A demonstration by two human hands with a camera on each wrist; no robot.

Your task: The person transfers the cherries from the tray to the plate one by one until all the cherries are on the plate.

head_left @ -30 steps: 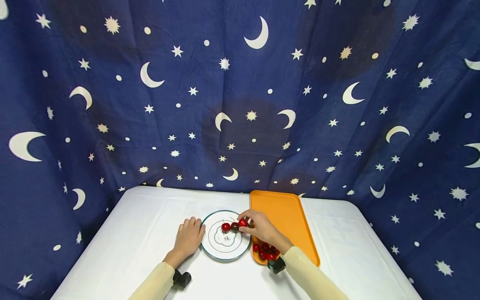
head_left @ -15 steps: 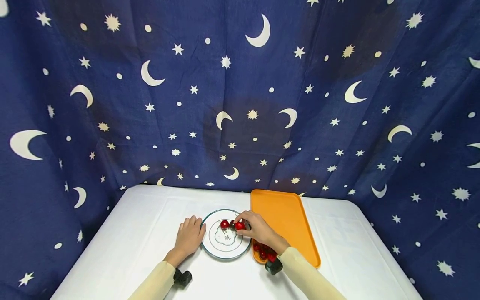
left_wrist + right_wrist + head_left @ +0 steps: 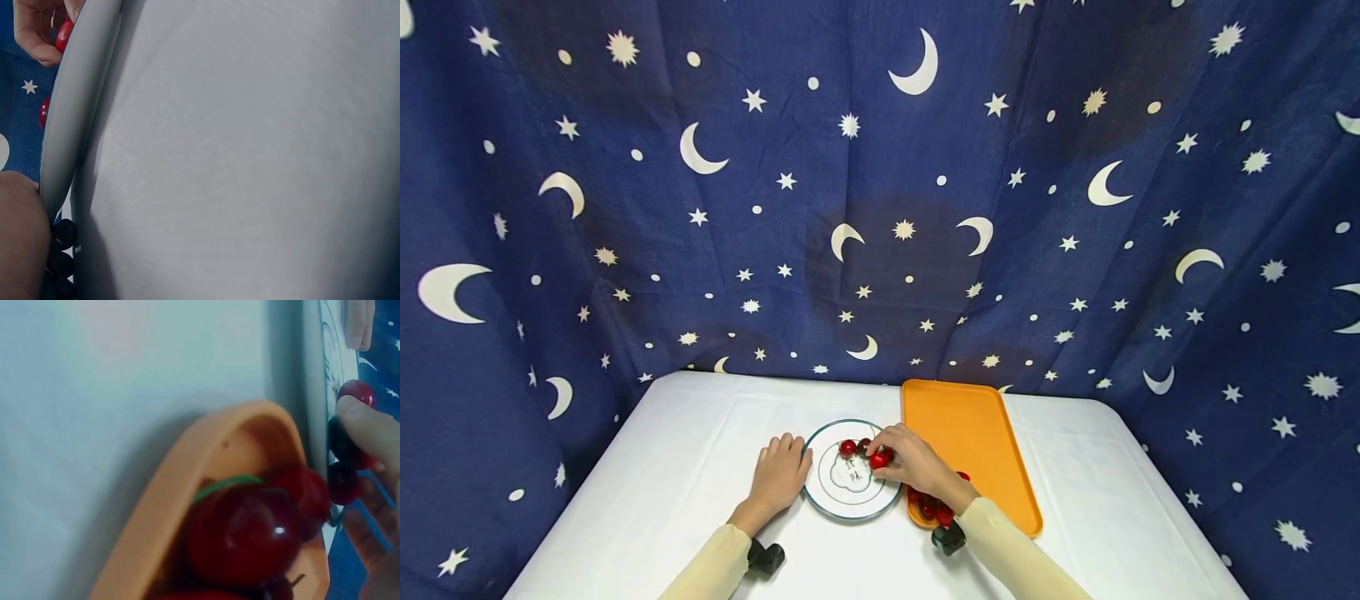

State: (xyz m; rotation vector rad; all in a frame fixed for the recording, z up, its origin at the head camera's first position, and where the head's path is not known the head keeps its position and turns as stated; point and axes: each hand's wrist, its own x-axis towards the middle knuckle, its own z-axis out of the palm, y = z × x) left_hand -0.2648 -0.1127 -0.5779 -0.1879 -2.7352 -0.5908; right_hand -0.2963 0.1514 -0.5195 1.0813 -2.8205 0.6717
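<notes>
On a round, white, teal-rimmed plate (image 3: 842, 502): glossy red cherries (image 3: 864, 448).
The right hand (image 3: 917, 462) pinches one; the left hand (image 3: 778, 473), fingers relaxed, touches the plate's edge.

Navy moon-and-star curtain (image 3: 880, 196), white-covered table (image 3: 842, 562)

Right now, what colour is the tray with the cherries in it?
The tray is plain orange; it shows best in the head view.

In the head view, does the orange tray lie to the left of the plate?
No, the orange tray lies to the right of the plate.
</notes>
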